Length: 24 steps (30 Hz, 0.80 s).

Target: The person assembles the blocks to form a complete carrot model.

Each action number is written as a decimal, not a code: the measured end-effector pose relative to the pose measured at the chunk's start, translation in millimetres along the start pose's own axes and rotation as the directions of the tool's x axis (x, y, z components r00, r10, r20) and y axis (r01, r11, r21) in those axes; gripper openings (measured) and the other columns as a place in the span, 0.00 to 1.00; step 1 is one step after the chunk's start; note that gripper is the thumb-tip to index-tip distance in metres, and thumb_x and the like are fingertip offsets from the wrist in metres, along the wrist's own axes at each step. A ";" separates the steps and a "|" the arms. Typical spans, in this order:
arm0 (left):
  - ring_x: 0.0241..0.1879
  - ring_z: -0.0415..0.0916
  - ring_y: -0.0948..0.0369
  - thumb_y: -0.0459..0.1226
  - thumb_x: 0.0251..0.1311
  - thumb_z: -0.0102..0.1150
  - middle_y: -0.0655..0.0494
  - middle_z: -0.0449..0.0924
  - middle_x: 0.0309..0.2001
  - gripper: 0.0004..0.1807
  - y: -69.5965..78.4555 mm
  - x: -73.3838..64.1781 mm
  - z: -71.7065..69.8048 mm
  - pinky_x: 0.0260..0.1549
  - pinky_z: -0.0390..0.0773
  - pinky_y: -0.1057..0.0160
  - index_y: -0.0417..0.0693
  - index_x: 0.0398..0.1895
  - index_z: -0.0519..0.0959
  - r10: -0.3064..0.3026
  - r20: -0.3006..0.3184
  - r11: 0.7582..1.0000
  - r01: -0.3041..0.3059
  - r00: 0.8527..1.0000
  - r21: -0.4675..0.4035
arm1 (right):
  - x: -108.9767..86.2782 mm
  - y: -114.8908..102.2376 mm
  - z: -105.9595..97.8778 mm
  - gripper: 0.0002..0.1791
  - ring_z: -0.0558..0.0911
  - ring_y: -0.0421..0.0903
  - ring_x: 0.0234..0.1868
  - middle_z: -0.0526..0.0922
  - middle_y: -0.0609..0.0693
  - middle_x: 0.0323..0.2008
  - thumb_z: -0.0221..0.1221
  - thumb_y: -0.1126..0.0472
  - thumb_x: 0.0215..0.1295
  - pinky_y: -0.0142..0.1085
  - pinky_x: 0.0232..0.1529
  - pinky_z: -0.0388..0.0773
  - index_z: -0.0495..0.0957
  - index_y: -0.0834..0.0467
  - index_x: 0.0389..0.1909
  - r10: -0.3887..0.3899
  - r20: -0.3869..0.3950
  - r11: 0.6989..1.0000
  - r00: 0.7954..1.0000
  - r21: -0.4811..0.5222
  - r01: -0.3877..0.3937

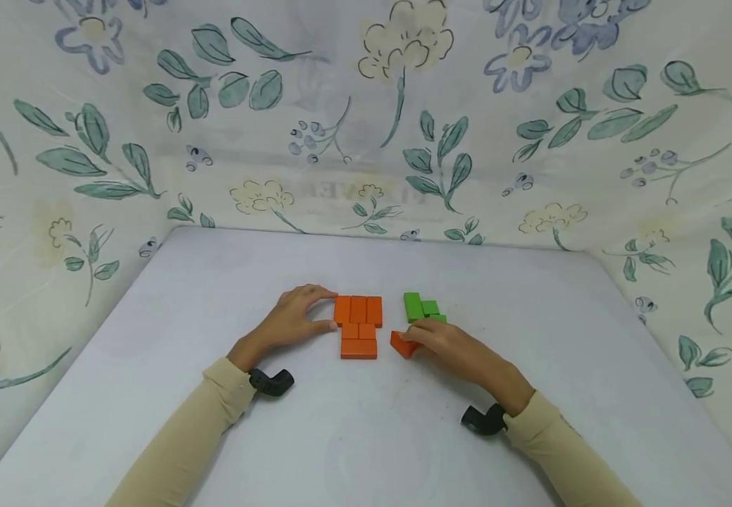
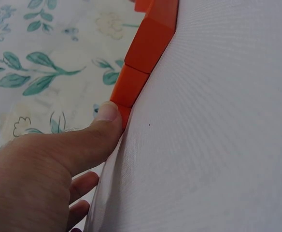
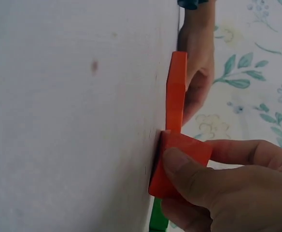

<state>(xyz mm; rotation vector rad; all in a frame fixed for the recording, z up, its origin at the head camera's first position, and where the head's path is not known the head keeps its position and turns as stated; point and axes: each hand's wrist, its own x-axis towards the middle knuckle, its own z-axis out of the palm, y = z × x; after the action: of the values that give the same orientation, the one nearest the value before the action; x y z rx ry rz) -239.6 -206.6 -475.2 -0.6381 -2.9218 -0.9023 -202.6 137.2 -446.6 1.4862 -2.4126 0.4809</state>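
Six orange blocks (image 1: 359, 328) lie together on the bench (image 1: 366, 429): three in a row at the far end, two smaller ones against them, and one set crosswise nearest me. My left grip (image 1: 286, 317) is spread wide at their left side, its thumb against the end block of the row and a finger by that block's far corner. My right grip (image 1: 448, 345) is narrow, pinching one more orange piece, the held block (image 1: 401, 344), just right of the group with a gap between. It sits tilted in my fingers; whether its edge touches the bench I can't tell. At that slant, a corner could catch the small pair and knock the seams apart, since they seem merely laid side by side. Too hard a push from my left thumb could skew the row. My right knuckles are also near the green blocks (image 1: 429, 307), so a careless sweep might scatter those; a loose pinch could let the piece twist or drop.
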 end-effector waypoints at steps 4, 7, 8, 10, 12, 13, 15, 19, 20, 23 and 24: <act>0.69 0.65 0.47 0.55 0.56 0.70 0.49 0.72 0.66 0.34 -0.7 -0.5 0.0 0.68 0.59 0.40 0.57 0.66 0.74 -0.001 -0.002 1.000 0.001 1.000 -0.005 | 0.8 0.2 -2.6 0.19 0.84 0.45 0.48 0.86 0.50 0.46 0.71 0.68 0.56 0.35 0.50 0.83 0.82 0.58 0.49 0.031 0.030 0.999 0.999 0.019 -0.031; 0.70 0.65 0.47 0.55 0.57 0.69 0.49 0.72 0.67 0.35 -0.7 -0.4 0.2 0.68 0.59 0.40 0.57 0.66 0.74 -0.001 0.001 1.000 0.001 1.000 -0.009 | 0.5 1.2 -4.6 0.22 0.83 0.45 0.51 0.86 0.49 0.49 0.71 0.66 0.57 0.36 0.52 0.82 0.81 0.58 0.53 0.086 0.076 0.995 0.993 0.042 -0.089; 0.70 0.65 0.47 0.56 0.57 0.69 0.49 0.72 0.67 0.35 -0.6 -0.3 0.1 0.68 0.59 0.40 0.57 0.66 0.74 -0.001 0.002 1.000 0.001 1.000 -0.010 | -0.1 1.9 -5.2 0.22 0.83 0.44 0.51 0.86 0.49 0.50 0.71 0.64 0.57 0.36 0.52 0.82 0.81 0.58 0.54 0.114 0.093 0.991 0.989 0.064 -0.120; 0.70 0.64 0.47 0.56 0.57 0.69 0.49 0.71 0.68 0.34 -0.4 -0.1 -0.1 0.68 0.59 0.40 0.57 0.66 0.74 0.001 0.003 1.000 -0.001 1.000 -0.011 | -1.0 3.4 -6.4 0.24 0.82 0.44 0.49 0.85 0.50 0.51 0.71 0.61 0.58 0.36 0.52 0.82 0.80 0.59 0.56 0.166 0.122 0.977 0.979 0.117 -0.180; 0.71 0.64 0.47 0.55 0.57 0.69 0.49 0.71 0.68 0.34 -0.4 0.3 -0.2 0.69 0.58 0.40 0.57 0.66 0.74 0.000 0.002 1.000 0.000 1.000 -0.012 | -1.9 5.2 -7.2 0.24 0.81 0.43 0.46 0.85 0.51 0.51 0.70 0.59 0.58 0.36 0.49 0.82 0.80 0.60 0.56 0.202 0.135 0.959 0.970 0.173 -0.223; 0.71 0.64 0.47 0.55 0.57 0.69 0.49 0.71 0.68 0.34 -0.2 0.3 -0.4 0.69 0.58 0.40 0.57 0.66 0.74 -0.001 0.002 1.000 0.001 1.000 -0.012 | -2.1 5.7 -8.0 0.23 0.80 0.42 0.44 0.85 0.51 0.49 0.70 0.59 0.59 0.35 0.47 0.82 0.80 0.60 0.55 0.216 0.141 0.949 0.966 0.202 -0.242; 0.71 0.64 0.47 0.55 0.57 0.69 0.48 0.71 0.68 0.34 0.1 0.1 -0.6 0.69 0.58 0.40 0.57 0.66 0.74 -0.002 0.000 1.000 0.002 1.000 -0.013 | -2.5 7.2 -8.6 0.21 0.79 0.41 0.41 0.85 0.50 0.47 0.69 0.61 0.60 0.33 0.44 0.82 0.81 0.60 0.54 0.224 0.147 0.936 0.963 0.241 -0.255; 0.71 0.64 0.46 0.55 0.57 0.69 0.48 0.71 0.68 0.34 0.0 -0.4 -0.5 0.69 0.58 0.40 0.57 0.66 0.74 -0.002 -0.002 1.000 0.002 1.000 -0.011 | -3.7 10.9 -6.4 0.17 0.79 0.40 0.40 0.86 0.49 0.44 0.68 0.62 0.60 0.31 0.43 0.81 0.83 0.59 0.50 0.221 0.153 0.929 0.963 0.267 -0.255; 0.71 0.64 0.46 0.55 0.57 0.69 0.48 0.71 0.68 0.34 -0.4 -0.5 -0.2 0.69 0.58 0.40 0.57 0.66 0.74 -0.001 -0.002 1.000 0.001 1.000 -0.009 | -4.0 11.7 -5.6 0.16 0.79 0.40 0.40 0.86 0.49 0.44 0.68 0.62 0.61 0.31 0.43 0.81 0.83 0.59 0.50 0.220 0.152 0.929 0.964 0.270 -0.254; 0.70 0.64 0.47 0.55 0.57 0.69 0.48 0.71 0.68 0.34 -1.4 -0.9 0.4 0.68 0.59 0.40 0.57 0.66 0.74 0.001 -0.005 1.000 -0.001 1.000 -0.005 | -4.4 13.7 -3.4 0.15 0.79 0.40 0.40 0.86 0.49 0.44 0.68 0.63 0.61 0.32 0.44 0.81 0.83 0.59 0.49 0.218 0.149 0.928 0.964 0.275 -0.253; 0.70 0.65 0.47 0.55 0.57 0.69 0.48 0.72 0.68 0.34 -1.3 -1.3 0.4 0.68 0.59 0.40 0.57 0.66 0.74 0.003 -0.006 1.000 -0.003 1.000 -0.006 | -4.1 13.7 -3.4 0.14 0.79 0.40 0.40 0.86 0.49 0.43 0.68 0.62 0.61 0.32 0.44 0.81 0.83 0.59 0.48 0.221 0.149 0.926 0.964 0.280 -0.255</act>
<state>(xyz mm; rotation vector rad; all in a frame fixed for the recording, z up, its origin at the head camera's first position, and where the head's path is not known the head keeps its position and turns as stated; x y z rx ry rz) -238.9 -207.8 -476.4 -0.6385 -2.9130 -0.9110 -212.9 147.7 -447.0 1.3646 -2.7263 0.8682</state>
